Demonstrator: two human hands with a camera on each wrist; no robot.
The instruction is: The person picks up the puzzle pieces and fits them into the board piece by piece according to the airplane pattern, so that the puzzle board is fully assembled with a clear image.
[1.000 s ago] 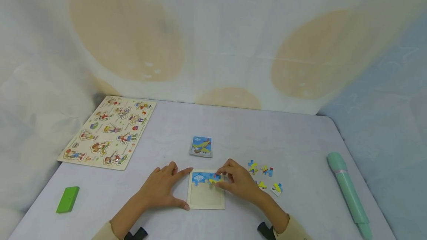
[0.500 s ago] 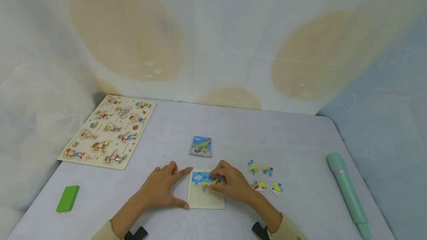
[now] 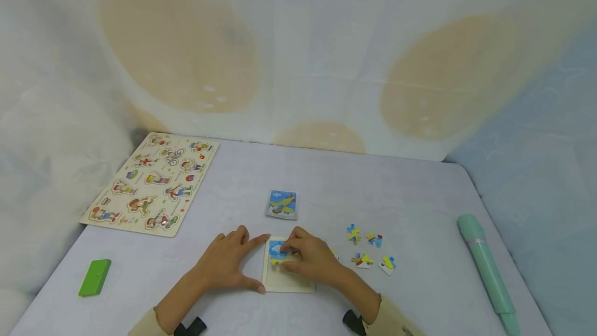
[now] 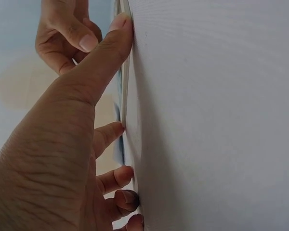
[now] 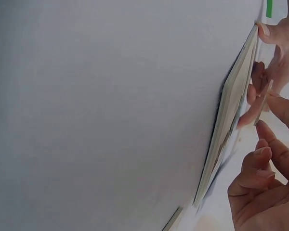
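In the head view, my left hand (image 3: pixel 224 262) lies spread beside a small wooden puzzle tray (image 3: pixel 290 285). Its thumb and index fingertip touch the tray's left corners. Over the tray, my right hand (image 3: pixel 313 257) pinches a jigsaw piece (image 5: pixel 263 104) between thumb and index finger. The right wrist view shows that piece edge-on, raised above the tray. Blue sky pieces (image 3: pixel 276 246) line the tray's top row, partly hidden by the right hand. Several loose jigsaw pieces (image 3: pixel 362 260) lie right of the tray, one partly behind the hand.
A small airplane picture card (image 3: pixel 282 205) lies behind the tray. Far left is a large board of cartoon figures (image 3: pixel 154 183), with a green block (image 3: pixel 95 278) nearer the front. A mint-green microphone-shaped object (image 3: pixel 487 268) lies along the table's right side.
My right hand has moved left over the tray with the jigsaw piece, uncovering loose pieces on the right. My left hand has stayed at the tray's left edge.
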